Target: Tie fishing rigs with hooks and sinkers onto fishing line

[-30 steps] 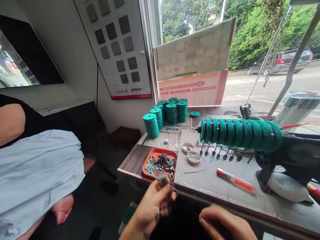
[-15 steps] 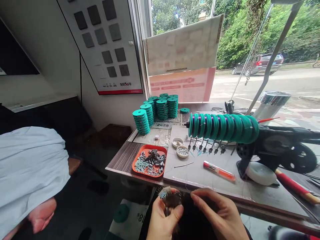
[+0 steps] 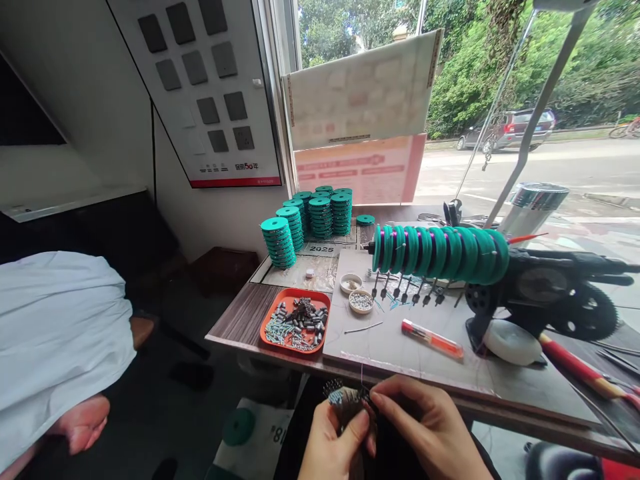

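Here, in the head view, a wood-grain table (image 3: pixel 240 313) adjoins a window (image 3: pixel 360 100), bearing an orange tray (image 3: pixel 263 333) and stacked green spools (image 3: pixel 321 217). Before its near edge, the left hand (image 3: pixel 333 440) pinches a dark bundle (image 3: pixel 349 400); beside it, the right hand (image 3: pixel 425 420) bends, thumb and forefinger together, contents indistinct.

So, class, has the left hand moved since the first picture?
Yes. Against the orange tray, the left hand has shifted rightward and closer to the person; its fingers were by the tray's near edge, and now they sit clear of it.
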Available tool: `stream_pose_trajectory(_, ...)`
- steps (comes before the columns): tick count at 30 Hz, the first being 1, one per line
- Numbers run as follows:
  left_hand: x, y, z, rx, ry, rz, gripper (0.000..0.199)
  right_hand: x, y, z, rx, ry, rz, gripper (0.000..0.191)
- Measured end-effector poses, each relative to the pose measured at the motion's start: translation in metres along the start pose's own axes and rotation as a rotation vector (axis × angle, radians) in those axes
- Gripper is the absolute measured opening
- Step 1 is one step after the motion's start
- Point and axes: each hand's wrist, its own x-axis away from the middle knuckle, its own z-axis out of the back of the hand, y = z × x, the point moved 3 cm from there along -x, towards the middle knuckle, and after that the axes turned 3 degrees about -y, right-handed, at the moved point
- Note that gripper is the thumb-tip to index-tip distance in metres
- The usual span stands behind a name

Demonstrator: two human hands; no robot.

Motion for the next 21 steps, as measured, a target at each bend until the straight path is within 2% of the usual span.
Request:
stream_pose_trajectory(7, 0.0043, -0.0024, 0.0050, -0.015, 0.042, 0.049, 0.034, -0.0050, -0.0084, 0.0026, -0.026, -0.069, -0.063, 0.033)
stream_pose_trajectory(13, 0.0072, -0.0020, 0.0071, -0.065, 0.191, 0.006, 0.041, -0.0039, -0.0049, 0.0042, 0.040, -0.081, -0.059, 0.032)
stream_pose_trajectory(18, 0.0025, -0.0015, 0.0042, -0.040, 0.195, 0.000, 0.039, -0.0012, -0.0016, 0.0047, 0.112, -0.098, 0.011, 0.029)
stream_pose_trajectory(21, 0.0010, -0.0010, 0.0067, -0.048, 0.244, -0.013, 0.040, 0.0046, -0.0028, 0.0076, 0.172, -0.002, 0.159, 0.019)
